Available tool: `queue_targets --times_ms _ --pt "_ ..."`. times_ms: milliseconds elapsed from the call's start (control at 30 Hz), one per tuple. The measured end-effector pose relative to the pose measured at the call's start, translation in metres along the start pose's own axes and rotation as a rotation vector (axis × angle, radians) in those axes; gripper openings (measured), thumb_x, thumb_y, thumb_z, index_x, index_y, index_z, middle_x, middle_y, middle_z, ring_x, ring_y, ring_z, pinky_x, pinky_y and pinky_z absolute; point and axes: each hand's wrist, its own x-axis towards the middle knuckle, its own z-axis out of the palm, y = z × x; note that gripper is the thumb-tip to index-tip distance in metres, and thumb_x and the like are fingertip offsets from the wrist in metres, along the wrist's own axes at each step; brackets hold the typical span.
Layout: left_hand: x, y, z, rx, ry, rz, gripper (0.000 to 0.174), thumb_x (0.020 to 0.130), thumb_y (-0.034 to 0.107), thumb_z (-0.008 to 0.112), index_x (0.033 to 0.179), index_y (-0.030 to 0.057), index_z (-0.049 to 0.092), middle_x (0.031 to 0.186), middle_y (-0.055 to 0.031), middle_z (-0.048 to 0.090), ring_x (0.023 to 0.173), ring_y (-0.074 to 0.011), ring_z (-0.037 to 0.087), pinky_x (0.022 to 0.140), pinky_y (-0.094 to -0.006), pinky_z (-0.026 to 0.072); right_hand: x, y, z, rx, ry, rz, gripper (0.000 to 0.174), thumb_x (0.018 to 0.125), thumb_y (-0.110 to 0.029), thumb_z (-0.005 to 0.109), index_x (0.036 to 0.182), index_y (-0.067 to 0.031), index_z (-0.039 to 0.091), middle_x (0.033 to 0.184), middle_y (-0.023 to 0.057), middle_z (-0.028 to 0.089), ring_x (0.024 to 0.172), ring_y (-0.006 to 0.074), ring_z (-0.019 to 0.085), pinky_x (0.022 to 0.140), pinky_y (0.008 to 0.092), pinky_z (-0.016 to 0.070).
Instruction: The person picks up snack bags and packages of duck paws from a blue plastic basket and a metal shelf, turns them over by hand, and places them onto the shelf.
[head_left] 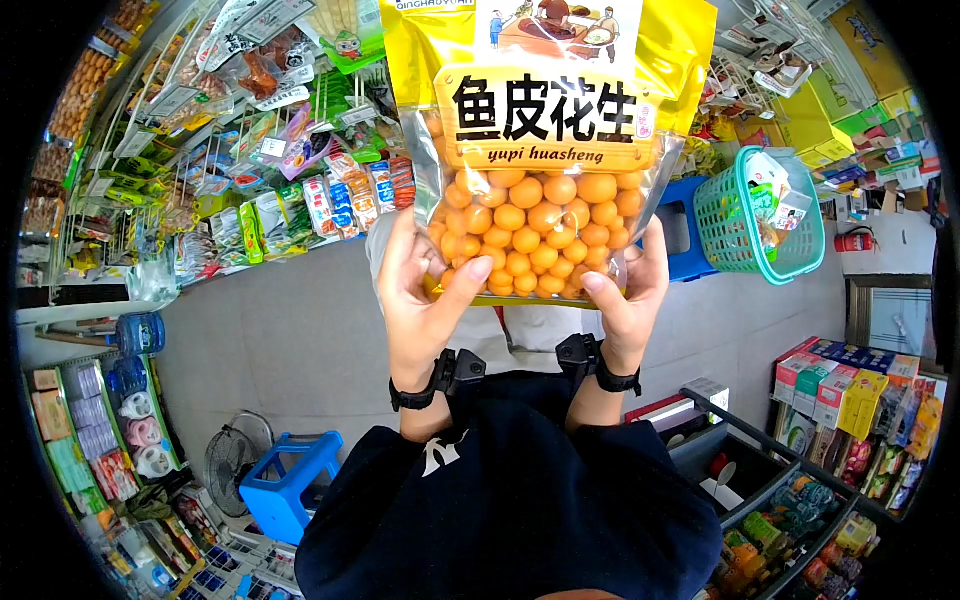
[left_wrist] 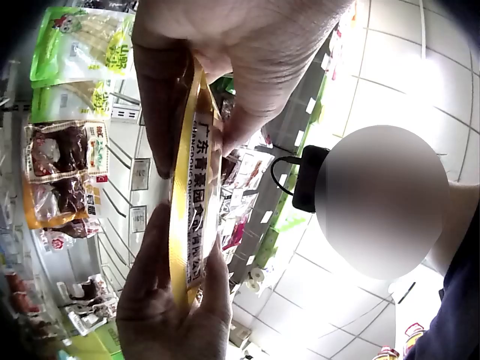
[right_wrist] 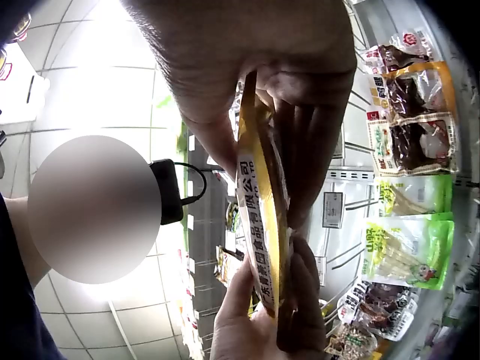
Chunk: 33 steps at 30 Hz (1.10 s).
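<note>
A yellow and clear bag of coated peanuts (head_left: 540,225) is held up in front of the body, its printed face towards the head camera. My left hand (head_left: 418,300) grips the lower left corner, thumb on the front and the other fingers behind. At the lower right corner my right hand (head_left: 632,300) pinches the bag the same way. Both wrist views show the bag edge-on; in the left one its narrow printed edge (left_wrist: 196,217) runs between the two hands. Round orange peanuts show through the clear window, and the bag's top runs out of the head view.
Hanging snack packets (head_left: 270,150) fill racks ahead and to the left. A green basket (head_left: 715,215) with packets stands on a blue stool (head_left: 682,225) at the right. Behind on the left are another blue stool (head_left: 285,480) and a fan (head_left: 232,465). Boxes (head_left: 835,390) are stacked at the right.
</note>
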Motion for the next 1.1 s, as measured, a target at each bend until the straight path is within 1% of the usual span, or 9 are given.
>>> queue_targets --times_ms 233,333,400,667,833,900,933,1000,1100 --pt "-0.0017 0.0032 -0.0012 0.079 -0.014 0.007 0.045 0.076 0.001 0.064 0.114 -0.0057 0.04 0.097 -0.011 0.055 0.089 -0.0134 0.056 0.073 -0.022 0.0455 0.0019 0.005 -0.001 0.018 -0.02 0.013 0.063 0.071 0.002 0.066 0.124 0.0052 0.032 0.112 0.0173 0.054 0.101 0.0193 0.055 0.085 0.0293 0.0456" --pt "-0.0019 0.0017 -0.0014 0.097 -0.021 0.003 0.043 0.076 0.001 0.064 0.112 -0.0051 0.041 0.096 -0.0105 0.056 0.088 -0.0127 0.057 0.071 -0.0211 0.0455 0.0008 0.0091 -0.0047 0.007 -0.042 0.0 0.055 0.073 0.002 0.066 0.12 0.0047 0.037 0.113 0.0169 0.053 0.103 0.0198 0.054 0.086 0.0302 0.0455" --pt "-0.0024 -0.0017 -0.0055 0.115 -0.03 0.007 0.042 0.076 0.001 0.064 0.111 -0.0048 0.041 0.096 -0.0106 0.056 0.088 -0.0127 0.057 0.071 -0.0208 0.0454 0.0003 0.007 -0.0016 0.103 -0.036 0.05 0.049 0.074 0.001 0.065 0.115 0.0043 0.04 0.114 0.0161 0.053 0.104 0.0204 0.054 0.088 0.0313 0.0447" --pt "-0.001 -0.0031 -0.0043 0.069 -0.05 0.024 0.041 0.075 0.002 0.065 0.109 -0.003 0.042 0.097 -0.0104 0.056 0.086 -0.0118 0.056 0.069 -0.02 0.0441 0.0011 0.0082 -0.0007 0.043 -0.022 0.011 0.047 0.074 0.001 0.065 0.114 0.0038 0.041 0.114 0.0156 0.052 0.104 0.0203 0.053 0.088 0.0321 0.0446" --pt "-0.0006 -0.0039 -0.0071 0.121 -0.094 0.005 0.042 0.076 0.002 0.064 0.111 -0.0026 0.041 0.099 -0.0113 0.056 0.088 -0.0131 0.056 0.072 -0.0213 0.0444 0.0002 0.0079 -0.0012 0.029 0.004 0.016 0.048 0.074 0.001 0.065 0.115 0.0037 0.041 0.114 0.0147 0.052 0.103 0.0201 0.054 0.088 0.032 0.0449" --pt "0.0002 -0.0049 -0.0062 0.107 -0.098 0.006 0.043 0.076 0.002 0.064 0.112 -0.0026 0.04 0.1 -0.0115 0.056 0.089 -0.0133 0.056 0.073 -0.022 0.0445 -0.0002 0.0072 -0.0027 -0.088 0.026 0.108 0.06 0.072 -0.01 0.066 0.122 0.003 0.036 0.12 0.0146 0.048 0.109 0.0204 0.049 0.095 0.0322 0.0361" --pt "0.0005 -0.0052 -0.0056 0.092 -0.103 0.008 0.045 0.076 0.002 0.064 0.113 -0.0026 0.04 0.1 -0.0117 0.056 0.09 -0.0136 0.056 0.074 -0.0226 0.0445 0.0005 0.0077 -0.0021 -0.088 0.025 0.108 0.06 0.072 -0.01 0.066 0.122 0.003 0.036 0.12 0.0146 0.048 0.109 0.0204 0.049 0.095 0.0322 0.0361" --pt "0.001 -0.0047 -0.0049 0.088 -0.106 0.001 0.046 0.076 0.003 0.064 0.114 -0.0028 0.039 0.101 -0.0121 0.055 0.091 -0.014 0.055 0.075 -0.0231 0.0444 0.0024 0.0089 -0.0008 0.031 0.017 0.004 0.049 0.074 0.001 0.065 0.116 0.0033 0.04 0.114 0.0145 0.053 0.103 0.0198 0.054 0.088 0.032 0.0445" --pt "0.0011 -0.0028 -0.004 0.075 -0.103 -0.02 0.047 0.077 0.004 0.064 0.115 -0.003 0.038 0.103 -0.0128 0.055 0.092 -0.0144 0.055 0.077 -0.0239 0.044 0.0019 0.0101 -0.0015 0.002 0.03 -0.007 0.051 0.074 0.001 0.065 0.118 0.0036 0.04 0.114 0.0144 0.053 0.103 0.0201 0.054 0.089 0.0318 0.044"
